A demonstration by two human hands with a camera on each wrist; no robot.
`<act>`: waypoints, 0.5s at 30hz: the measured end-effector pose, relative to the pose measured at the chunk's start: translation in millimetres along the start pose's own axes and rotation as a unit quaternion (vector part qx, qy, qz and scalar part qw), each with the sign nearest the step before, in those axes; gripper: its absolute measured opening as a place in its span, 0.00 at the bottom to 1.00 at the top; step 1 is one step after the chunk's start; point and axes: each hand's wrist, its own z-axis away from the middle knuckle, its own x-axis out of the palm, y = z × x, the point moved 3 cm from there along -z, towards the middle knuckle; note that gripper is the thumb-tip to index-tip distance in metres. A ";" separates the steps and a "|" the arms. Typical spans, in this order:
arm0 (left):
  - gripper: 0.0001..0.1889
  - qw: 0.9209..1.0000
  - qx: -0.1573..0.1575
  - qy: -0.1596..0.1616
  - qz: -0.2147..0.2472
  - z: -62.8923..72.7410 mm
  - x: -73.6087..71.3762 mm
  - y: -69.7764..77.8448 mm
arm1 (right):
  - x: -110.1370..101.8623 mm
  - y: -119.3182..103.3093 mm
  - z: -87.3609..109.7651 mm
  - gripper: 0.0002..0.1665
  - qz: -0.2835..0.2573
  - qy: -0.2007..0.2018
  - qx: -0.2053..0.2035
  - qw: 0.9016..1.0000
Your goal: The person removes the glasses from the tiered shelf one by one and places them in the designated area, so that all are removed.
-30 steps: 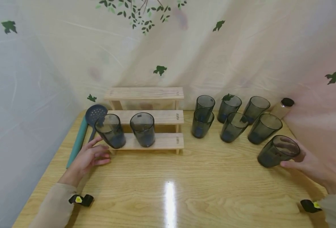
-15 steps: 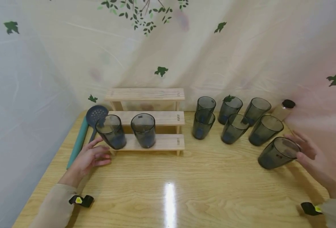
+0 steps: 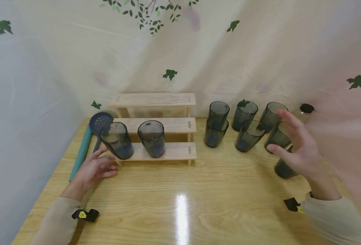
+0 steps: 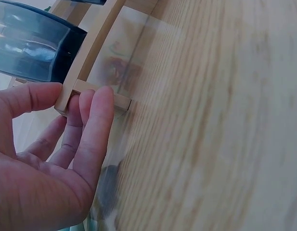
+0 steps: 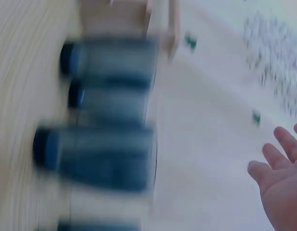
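Observation:
My left hand (image 3: 91,172) holds the left end of the lowest step of a three-step wooden rack (image 3: 180,151). In the left wrist view the thumb lies on the step's top edge (image 4: 96,44) and the fingers curl beneath, by the leg. Two smoked drinking glasses stand on that step: a left glass (image 3: 116,139) and a right glass (image 3: 152,137). My right hand (image 3: 306,154) is raised with fingers spread and holds nothing. From the head it partly covers the front-right glass (image 3: 282,169), which stands on the table.
Behind the right hand are several more smoked glasses (image 3: 250,134) in two rows. A black-capped bottle (image 3: 306,109) stands at the back right corner. Left of the rack lie a dark slotted spoon (image 3: 101,121) and a teal stick-like object (image 3: 81,154). A cloth backdrop (image 3: 217,61) closes the back.
My right hand has let go of the front-right glass and moved up and to the left, its fingers now spread. The left hand stays at the rack.

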 end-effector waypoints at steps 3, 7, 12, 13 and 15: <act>0.23 1.000 -0.001 0.002 0.002 0.8 -0.9 1.3 | 34.1 9.9 -16.5 0.56 0.029 -0.051 0.008 0.998; 0.28 1.000 -0.006 0.005 -0.005 1.4 -0.6 2.0 | 76.6 28.4 -29.0 0.59 0.013 -0.112 0.071 0.991; 0.30 1.000 -0.006 0.011 -0.011 1.7 0.0 1.7 | 135.7 49.0 -32.9 0.61 -0.027 -0.168 0.155 0.973; 0.29 1.000 -0.007 0.011 -0.009 1.7 0.3 1.5 | 147.4 53.1 -32.2 0.61 -0.039 -0.176 0.169 0.969; 0.28 1.000 -0.007 0.010 -0.007 1.8 1.1 1.0 | 169.5 61.4 -30.4 0.62 -0.059 -0.190 0.196 0.960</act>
